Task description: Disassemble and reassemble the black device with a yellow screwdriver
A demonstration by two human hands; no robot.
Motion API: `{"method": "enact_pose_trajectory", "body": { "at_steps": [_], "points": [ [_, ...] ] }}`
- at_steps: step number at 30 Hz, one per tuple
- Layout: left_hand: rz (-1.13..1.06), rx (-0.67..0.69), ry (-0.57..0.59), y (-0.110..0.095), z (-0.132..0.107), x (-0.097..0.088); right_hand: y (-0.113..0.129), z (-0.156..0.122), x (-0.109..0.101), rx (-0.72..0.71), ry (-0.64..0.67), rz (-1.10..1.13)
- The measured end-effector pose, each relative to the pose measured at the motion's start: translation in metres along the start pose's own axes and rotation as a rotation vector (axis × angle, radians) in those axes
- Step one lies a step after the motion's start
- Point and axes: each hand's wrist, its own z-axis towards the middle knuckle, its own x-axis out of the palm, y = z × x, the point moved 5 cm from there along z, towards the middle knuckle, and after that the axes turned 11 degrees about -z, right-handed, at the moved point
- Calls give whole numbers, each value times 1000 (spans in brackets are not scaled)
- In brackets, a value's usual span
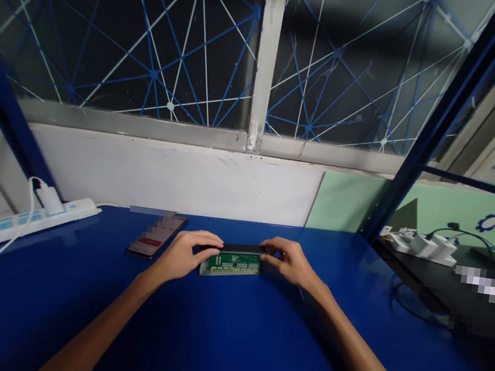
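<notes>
A green circuit board sits in a casing with a black top edge and a pale lower edge, near the middle of the blue table. My left hand pinches the casing's left end between thumb and fingers. At the opposite end, my right hand grips the casing the same way, fingers curled. The casing's ends are partly hidden behind my fingertips. A thin pale sliver shows just under my right wrist; its kind is unclear.
A phone lies left of my left hand. Farther left is a white power strip with a plug and cable. On the right, a dark surface carries another power strip and cables. Blue posts rise at both sides before the windowed wall.
</notes>
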Motion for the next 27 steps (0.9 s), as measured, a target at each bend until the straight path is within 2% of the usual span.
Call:
{"method": "enact_pose_trajectory", "body": {
  "at_steps": [5, 16, 21, 27],
  "points": [
    [6, -56, 48, 1, 0, -2, 10, -3, -2, -46, -16, -110],
    [-33, -141, 203, 1, -1, -2, 20, -9, -5, -100, 11, -204],
    [-15, -143, 242, 2, -3, -1, 28, -13, -5, -100, 80, -283],
    [73, -125, 360, 6, -9, 10, 32, -17, 1, -110, 185, -480]
  ]
}}
